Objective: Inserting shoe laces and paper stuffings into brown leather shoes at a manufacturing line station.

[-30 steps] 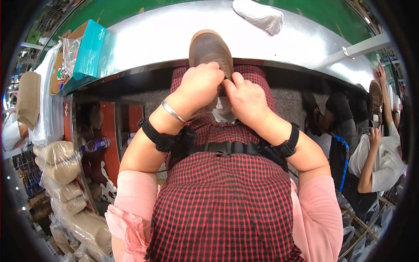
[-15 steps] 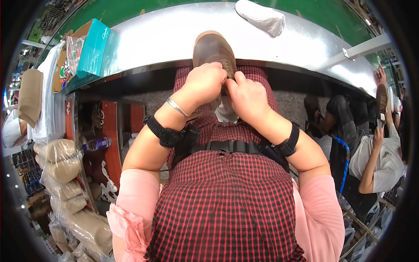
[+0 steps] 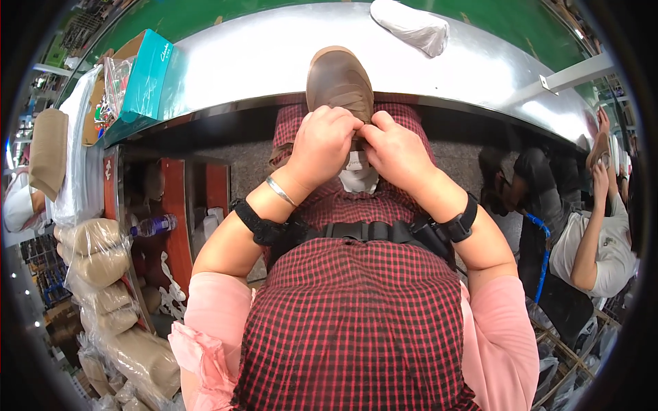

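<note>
A brown lace-up shoe [image 3: 336, 77] rests at the front edge of the metal table, its toe pointing away from me and its heel over my lap. My left hand [image 3: 321, 142] and my right hand [image 3: 396, 151] meet over its upper lacing, both closed, with fingertips pinched on the brown shoelace [image 3: 354, 103]. The fingers hide most of the lace there. White stuffing [image 3: 358, 179] shows at the shoe's opening, just below my hands.
On the metal table [image 3: 233, 68] lie a white-wrapped shoe-shaped item [image 3: 415, 29] and, at left, a teal box [image 3: 147, 79]. Plastic-wrapped beige bundles [image 3: 99, 257] are stacked at left near a bottle [image 3: 154, 226]. A co-worker [image 3: 600, 250] sits at right, holding a shoe.
Both hands have come slightly nearer to me, baring more of the shoe's lacing. The shoe has shifted a little to the right. The co-worker's shoe and hands have moved.
</note>
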Demonstrator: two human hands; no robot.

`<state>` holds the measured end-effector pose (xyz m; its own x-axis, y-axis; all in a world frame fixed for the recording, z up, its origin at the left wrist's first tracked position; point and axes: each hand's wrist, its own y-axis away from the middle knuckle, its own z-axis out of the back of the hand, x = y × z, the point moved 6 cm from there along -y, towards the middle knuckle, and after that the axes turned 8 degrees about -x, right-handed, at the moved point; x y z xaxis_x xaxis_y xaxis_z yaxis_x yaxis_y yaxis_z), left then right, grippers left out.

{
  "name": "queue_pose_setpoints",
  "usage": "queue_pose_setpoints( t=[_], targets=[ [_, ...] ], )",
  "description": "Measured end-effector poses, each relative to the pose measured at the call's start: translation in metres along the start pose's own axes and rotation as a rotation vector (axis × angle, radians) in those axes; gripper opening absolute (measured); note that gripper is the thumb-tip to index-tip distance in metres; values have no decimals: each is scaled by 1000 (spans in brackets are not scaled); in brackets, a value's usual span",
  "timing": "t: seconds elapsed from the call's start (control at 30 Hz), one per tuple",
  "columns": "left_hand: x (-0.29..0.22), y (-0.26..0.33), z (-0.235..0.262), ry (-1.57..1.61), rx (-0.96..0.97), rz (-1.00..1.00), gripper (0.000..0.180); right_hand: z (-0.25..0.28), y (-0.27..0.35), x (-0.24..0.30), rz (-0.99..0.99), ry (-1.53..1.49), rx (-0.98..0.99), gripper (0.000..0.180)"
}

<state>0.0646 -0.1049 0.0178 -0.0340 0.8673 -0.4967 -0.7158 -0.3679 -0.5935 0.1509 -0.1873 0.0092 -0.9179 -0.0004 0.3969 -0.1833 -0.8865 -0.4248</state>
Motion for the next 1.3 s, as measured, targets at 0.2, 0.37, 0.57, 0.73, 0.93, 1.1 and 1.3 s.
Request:
queue_pose_setpoints(
  t=[0.2,0.37,0.57,0.73,0.93,1.1,1.3],
  targets=[
    [-5,1,0,61,-10,93,34,2,1,-8,-38,-216,-91,27],
    [-6,2,-5,29,80,93,42,8,4,-12,-89,-314,-116,26],
    [-8,7,0,59,108,82,44,11,5,-12,-53,-406,-133,25],
    [-7,3,-2,89,163,92,47,6,8,-16,-148,-481,-96,23],
    [-21,1,-14,-103,195,71,50,3,10,-20,-213,-468,-98,25],
    [-7,-3,-21,-60,217,104,40,8,11,-22,-162,-469,-110,23],
    [10,-6,-9,154,357,331,40,32,15,-12,-13,-398,-182,12]
  ],
)
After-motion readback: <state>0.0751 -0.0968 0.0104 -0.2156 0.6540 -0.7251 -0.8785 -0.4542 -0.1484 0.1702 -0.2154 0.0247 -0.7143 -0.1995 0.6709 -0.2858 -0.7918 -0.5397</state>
